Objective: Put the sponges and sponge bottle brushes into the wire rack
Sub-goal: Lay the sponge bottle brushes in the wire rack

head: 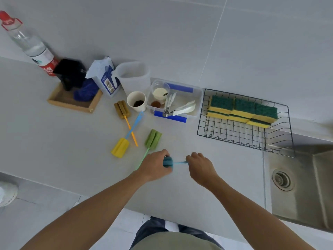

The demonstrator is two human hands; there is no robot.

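Green-and-yellow sponges (242, 110) fill our black wire rack (234, 132); our left hand (155, 166) and right hand (200, 166) fingers squeeze a blue sponge bottle brush (168, 162).

I'm over a kitchen counter (54, 141): steel sink (297, 186) at right, tiled wall (198, 33) far behind.

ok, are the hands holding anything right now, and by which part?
Yes, one blue sponge bottle brush, held by both hands: the left hand grips its sponge head, and the right hand has its fingers on the thin handle.
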